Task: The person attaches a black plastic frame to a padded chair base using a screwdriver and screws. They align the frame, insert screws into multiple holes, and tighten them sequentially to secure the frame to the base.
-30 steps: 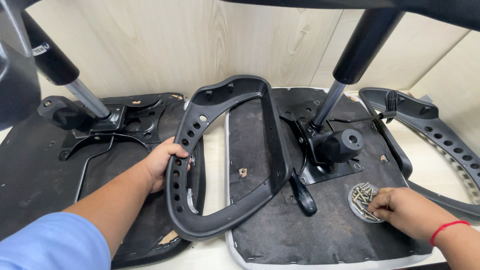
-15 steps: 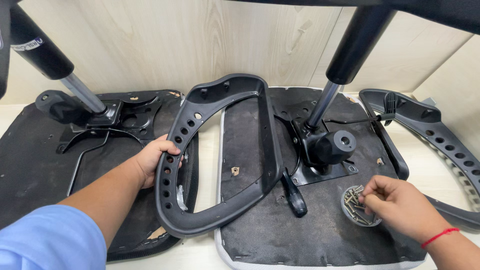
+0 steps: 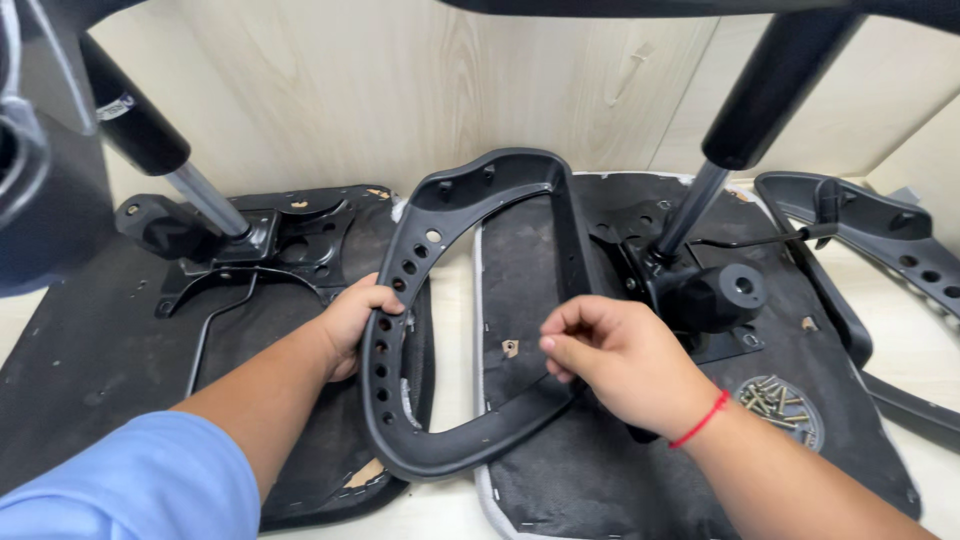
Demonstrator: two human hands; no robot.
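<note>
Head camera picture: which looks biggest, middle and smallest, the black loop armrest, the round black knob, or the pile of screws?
1. The black loop armrest, held by the left hand, looks far the biggest.
2. The round black knob and the pile of screws look about alike, so I won't rank those two.

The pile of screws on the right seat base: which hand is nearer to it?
Right. The right hand is up and left of the pile of screws, pinching something too small to tell. The left hand grips the black armrest loop, far across.
</note>
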